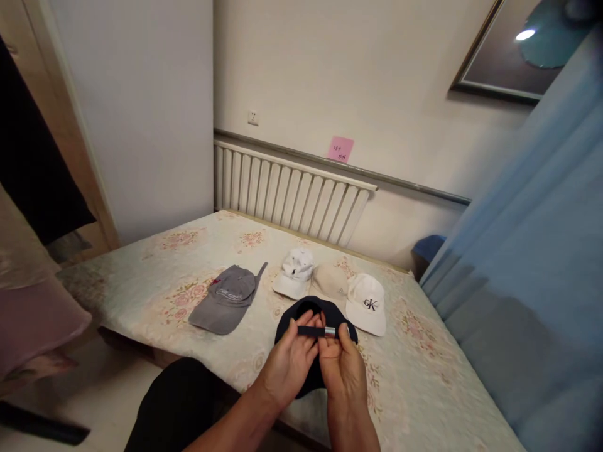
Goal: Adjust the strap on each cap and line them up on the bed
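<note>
A dark navy cap (pixel 306 314) lies on the floral bedsheet (pixel 414 376) near the front edge. Both my hands are over it, gripping its back strap (pixel 311 331). My left hand (pixel 289 364) pinches the dark strap with thumb and fingers. My right hand (pixel 342 367) pinches the strap's end at a small metal buckle (pixel 330 332). Behind the navy cap lie a grey cap (pixel 228 298), a white cap (pixel 294 271), a beige cap (pixel 330 280) and a white cap with a black logo (pixel 367 304).
A white radiator (pixel 292 194) runs along the wall behind the bed, with a pink note (pixel 340 149) above it. A blue curtain (pixel 527 263) hangs at the right. A pink pillow (pixel 32 320) sits at the left. My dark-clad knee (pixel 179 402) is below the bed edge.
</note>
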Tool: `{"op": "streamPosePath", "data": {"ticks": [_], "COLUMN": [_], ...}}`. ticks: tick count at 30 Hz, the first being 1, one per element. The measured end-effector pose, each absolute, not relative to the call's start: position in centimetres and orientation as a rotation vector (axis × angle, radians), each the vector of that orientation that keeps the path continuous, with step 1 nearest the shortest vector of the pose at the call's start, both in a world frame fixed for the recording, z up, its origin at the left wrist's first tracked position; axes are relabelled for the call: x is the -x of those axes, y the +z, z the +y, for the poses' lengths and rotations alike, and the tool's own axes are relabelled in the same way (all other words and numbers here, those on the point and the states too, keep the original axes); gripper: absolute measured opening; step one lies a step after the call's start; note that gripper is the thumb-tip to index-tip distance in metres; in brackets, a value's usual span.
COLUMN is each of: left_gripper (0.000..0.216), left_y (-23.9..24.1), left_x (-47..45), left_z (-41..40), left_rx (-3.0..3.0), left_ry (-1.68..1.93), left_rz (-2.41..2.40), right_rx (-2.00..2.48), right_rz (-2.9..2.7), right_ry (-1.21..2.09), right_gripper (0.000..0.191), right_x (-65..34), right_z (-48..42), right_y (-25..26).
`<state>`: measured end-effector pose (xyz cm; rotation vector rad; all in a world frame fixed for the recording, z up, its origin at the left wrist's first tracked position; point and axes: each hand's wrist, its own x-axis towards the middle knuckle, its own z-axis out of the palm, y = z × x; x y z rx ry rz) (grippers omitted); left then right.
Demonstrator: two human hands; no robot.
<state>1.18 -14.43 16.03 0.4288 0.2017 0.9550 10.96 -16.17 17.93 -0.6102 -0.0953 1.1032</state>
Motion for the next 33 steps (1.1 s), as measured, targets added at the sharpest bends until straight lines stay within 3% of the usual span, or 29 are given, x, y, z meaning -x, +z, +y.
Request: {"op": "streamPosePath", "data": {"ticks": [8, 20, 33], "left_gripper": [0.037, 0.046, 0.047], "left_y": [15.8, 18.3, 17.3], "left_x": [-0.6, 0.2, 0.7], "left_z": [-12.5, -11.5, -10.7], "left_rx": [-0.077, -0.030, 0.109], "left_ry": [0.995, 0.982, 0.995], "left_rz": [0.207, 0.140, 0.207], "right_rx": [0.562, 0.539, 0.521], "right_rz": [-0.065, -0.070, -0.021], "right_ry": [1.102, 1.128, 1.103], "right_gripper": [0.015, 0.020, 0.021], "right_x": [-11.5, -11.1, -11.4], "right_z": [-16.2, -16.2, -16.0], "right_y": [17.2, 18.9, 17.8]}}
